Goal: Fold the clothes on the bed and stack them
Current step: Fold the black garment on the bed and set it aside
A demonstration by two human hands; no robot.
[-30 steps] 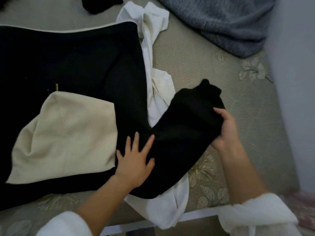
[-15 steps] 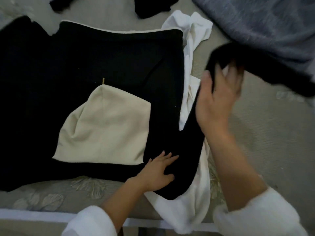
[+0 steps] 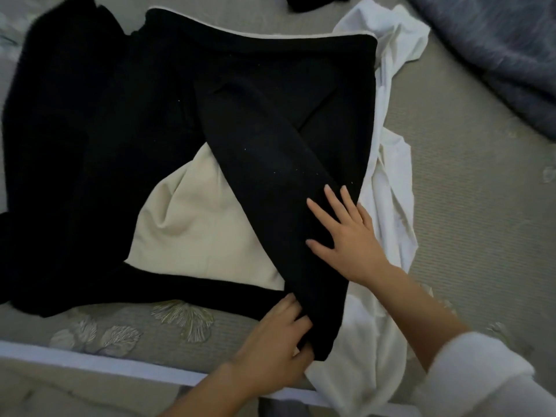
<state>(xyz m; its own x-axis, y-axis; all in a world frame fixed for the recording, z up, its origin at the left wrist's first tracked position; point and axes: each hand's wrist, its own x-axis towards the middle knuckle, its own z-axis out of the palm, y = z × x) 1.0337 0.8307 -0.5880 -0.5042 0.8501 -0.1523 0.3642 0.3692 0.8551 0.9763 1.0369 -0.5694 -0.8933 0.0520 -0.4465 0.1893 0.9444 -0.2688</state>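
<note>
Fingers (image 3: 296,322) of a person's left hand (image 3: 270,338) curl round the near end of a sleeve (image 3: 270,164) at the edge of the bed (image 3: 180,323), pinning its fold. Just beyond them the right hand (image 3: 346,233) lies flat on the same sleeve, fingers straight and spread, holding nothing. Past those fingertips the sleeve runs slantwise across the black garment (image 3: 120,115), partly covering a cream panel (image 3: 186,230) to their left. A crumpled white garment (image 3: 391,191) lies under the black one, spilling out to the right of both hands. Farther off sit another dark item (image 3: 313,3) and a grey blanket (image 3: 496,55). Folding looks barely begun: one sleeve is in, the far-left side appears loose, and no stack is visible.
</note>
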